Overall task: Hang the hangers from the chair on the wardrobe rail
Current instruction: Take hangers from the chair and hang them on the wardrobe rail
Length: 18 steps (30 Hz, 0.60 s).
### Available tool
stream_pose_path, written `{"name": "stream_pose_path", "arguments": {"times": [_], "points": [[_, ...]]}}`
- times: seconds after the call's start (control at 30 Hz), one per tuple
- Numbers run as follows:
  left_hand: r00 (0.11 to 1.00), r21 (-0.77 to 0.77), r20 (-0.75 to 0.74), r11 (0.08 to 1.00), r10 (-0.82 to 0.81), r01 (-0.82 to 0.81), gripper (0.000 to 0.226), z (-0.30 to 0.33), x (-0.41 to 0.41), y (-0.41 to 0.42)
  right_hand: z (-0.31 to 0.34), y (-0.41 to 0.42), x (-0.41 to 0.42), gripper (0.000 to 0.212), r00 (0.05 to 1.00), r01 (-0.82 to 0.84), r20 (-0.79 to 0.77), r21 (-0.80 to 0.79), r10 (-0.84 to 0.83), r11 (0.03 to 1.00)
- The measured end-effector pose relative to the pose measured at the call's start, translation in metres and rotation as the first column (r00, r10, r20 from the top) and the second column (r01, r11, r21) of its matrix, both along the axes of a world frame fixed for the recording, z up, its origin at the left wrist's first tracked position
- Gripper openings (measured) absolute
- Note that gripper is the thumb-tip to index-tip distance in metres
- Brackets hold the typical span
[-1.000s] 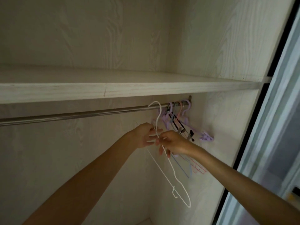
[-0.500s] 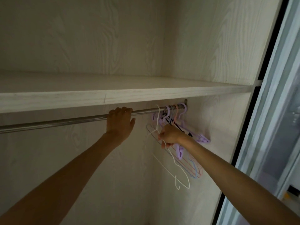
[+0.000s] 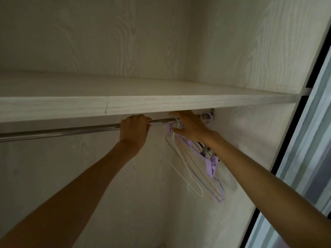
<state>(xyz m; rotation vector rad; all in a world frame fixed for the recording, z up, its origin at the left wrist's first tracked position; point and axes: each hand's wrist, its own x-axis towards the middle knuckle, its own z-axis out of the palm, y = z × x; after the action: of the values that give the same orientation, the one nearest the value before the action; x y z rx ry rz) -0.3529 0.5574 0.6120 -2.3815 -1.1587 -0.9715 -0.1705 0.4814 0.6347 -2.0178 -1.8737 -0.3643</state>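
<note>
A metal wardrobe rail runs under a pale wooden shelf. My left hand grips the rail from below, fingers wrapped over it. Just to its right, my right hand reaches across the rail, with straight fingers above and the thumb below, touching the hooks of the hangers. A white wire hanger hangs nearest my hands. Behind it hang thin coloured wire hangers and a purple plastic hanger, bunched at the rail's right end. My right hand hides most of the hooks.
The shelf sits close above the rail, leaving a narrow gap. The wardrobe's right side wall is just past the hangers. A sliding door frame stands at the far right. The rail's left stretch is bare.
My left hand let go of the white hanger and took hold of the rail. My right hand rose from the hanger's neck up to the hooks on the rail.
</note>
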Motion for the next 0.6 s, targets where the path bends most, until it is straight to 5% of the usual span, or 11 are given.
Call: {"name": "stream_pose_path", "arguments": {"times": [0.17,0.6], "points": [[1.0,-0.003,0.014,1.0,-0.001,0.001,0.027,0.0,0.001,0.0,-0.003,0.015,0.024,0.039,0.995,-0.024,0.1,0.073,0.017,0.997],[0.999,-0.04,0.027,0.999,0.02,-0.019,0.032,-0.004,0.004,-0.004,0.009,0.012,0.057,0.044,0.968,0.024,0.249,0.017,-0.027,1.0]]}}
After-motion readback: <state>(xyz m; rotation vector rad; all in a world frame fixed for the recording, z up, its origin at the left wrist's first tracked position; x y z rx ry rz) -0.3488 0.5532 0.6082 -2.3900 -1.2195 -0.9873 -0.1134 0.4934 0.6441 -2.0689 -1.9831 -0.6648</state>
